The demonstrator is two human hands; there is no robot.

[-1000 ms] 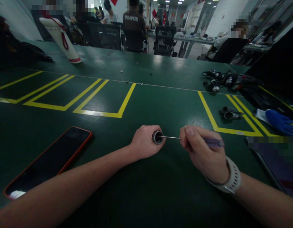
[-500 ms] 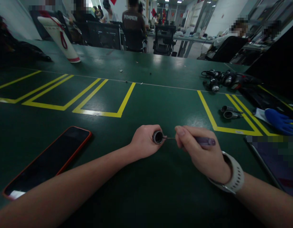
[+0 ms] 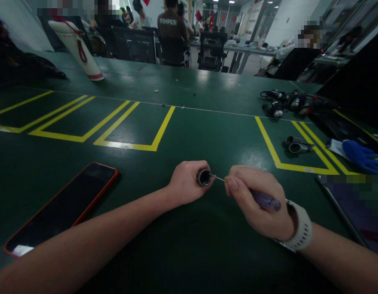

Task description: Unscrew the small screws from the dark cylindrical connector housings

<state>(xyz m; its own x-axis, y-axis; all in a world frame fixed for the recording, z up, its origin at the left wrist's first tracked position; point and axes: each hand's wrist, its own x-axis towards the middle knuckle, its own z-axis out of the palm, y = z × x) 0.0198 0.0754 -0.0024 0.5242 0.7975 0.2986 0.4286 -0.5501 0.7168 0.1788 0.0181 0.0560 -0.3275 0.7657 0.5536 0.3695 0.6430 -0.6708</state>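
Observation:
My left hand is closed around a short dark hollow cylinder, its round open end facing me. Most of the cylinder's body is hidden in the fingers. My right hand, with a pale watch strap at the wrist, grips a screwdriver by its purplish see-through handle. The screwdriver's thin metal shaft points left and reaches the right rim of the cylinder's opening. I cannot tell how far the tip goes in.
A phone in a red-orange case lies at left. Two dark metal tubes rest in a yellow-taped area at right, near a blue glove, a dark tablet-like slab and cabled black parts. A whitish holder stands far left.
My right hand has tilted the screwdriver: its handle end has dropped, and the shaft now slants up-left to the cylinder's opening. My left hand and the cylinder have stayed nearly still.

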